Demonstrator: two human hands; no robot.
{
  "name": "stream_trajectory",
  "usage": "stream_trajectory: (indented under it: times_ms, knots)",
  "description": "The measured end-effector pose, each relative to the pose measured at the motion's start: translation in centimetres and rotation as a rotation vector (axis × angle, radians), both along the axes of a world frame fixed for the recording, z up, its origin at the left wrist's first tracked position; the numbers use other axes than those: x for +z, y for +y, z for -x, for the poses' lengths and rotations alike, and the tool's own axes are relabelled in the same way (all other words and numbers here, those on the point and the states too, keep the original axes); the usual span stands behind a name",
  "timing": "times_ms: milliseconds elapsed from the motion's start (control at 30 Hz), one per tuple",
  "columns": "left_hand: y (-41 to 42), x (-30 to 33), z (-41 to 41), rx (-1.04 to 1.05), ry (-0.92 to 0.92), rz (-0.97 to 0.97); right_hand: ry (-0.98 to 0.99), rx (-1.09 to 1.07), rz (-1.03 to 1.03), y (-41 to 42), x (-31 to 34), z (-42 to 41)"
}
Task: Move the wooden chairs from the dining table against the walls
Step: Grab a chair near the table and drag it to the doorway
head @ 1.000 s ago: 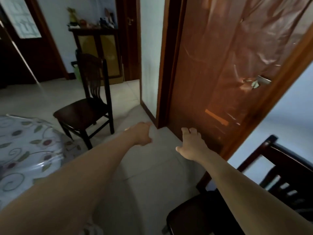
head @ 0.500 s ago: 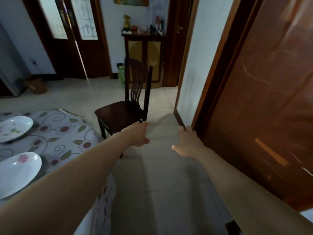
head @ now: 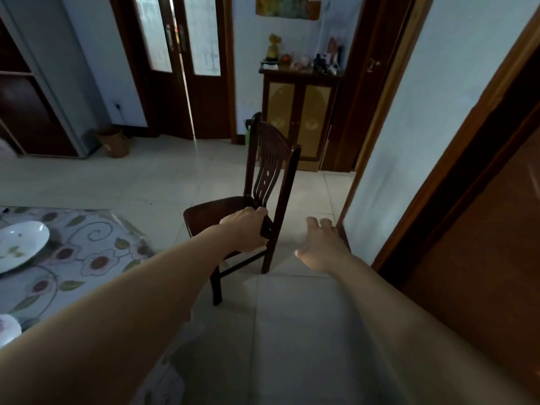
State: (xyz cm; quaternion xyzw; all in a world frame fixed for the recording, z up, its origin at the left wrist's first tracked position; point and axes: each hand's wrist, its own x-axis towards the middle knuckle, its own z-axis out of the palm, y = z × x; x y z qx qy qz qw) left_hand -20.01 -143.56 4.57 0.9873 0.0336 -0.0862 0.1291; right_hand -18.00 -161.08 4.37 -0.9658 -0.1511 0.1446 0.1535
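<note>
Left hand (head: 245, 230) reaches forward, fingers curled over the rear edge of the seat of a dark wooden chair (head: 264, 197), right by the nearer back post; looks like a closed grasp on the seat edge, though actual contact is hard to confirm. Right hand (head: 320, 244) is spread, fingers apart, holding nothing, hovering over the floor just right of the chair. Chair stands upright on pale floor tiles (head: 292, 331), its slatted back rising above the left hand. Left of the grip: dining table (head: 87, 244) with floral cloth and a white plate (head: 17, 244). Beyond the chair, a small cabinet (head: 298, 112) against the wall.
</note>
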Motion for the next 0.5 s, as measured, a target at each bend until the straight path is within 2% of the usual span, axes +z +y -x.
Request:
stream_trajectory:
  times_ms: [267, 500]
  knots:
    - [6.2, 0.1, -11.9, 0.047, -0.006, -0.001, -0.001, 0.076, 0.006, 6.5, -0.4, -12.4]
    - [12.2, -0.9, -24.2, -0.001, -0.009, 0.003, -0.001, 0.013, 0.022, 13.4, -1.3, -23.4]
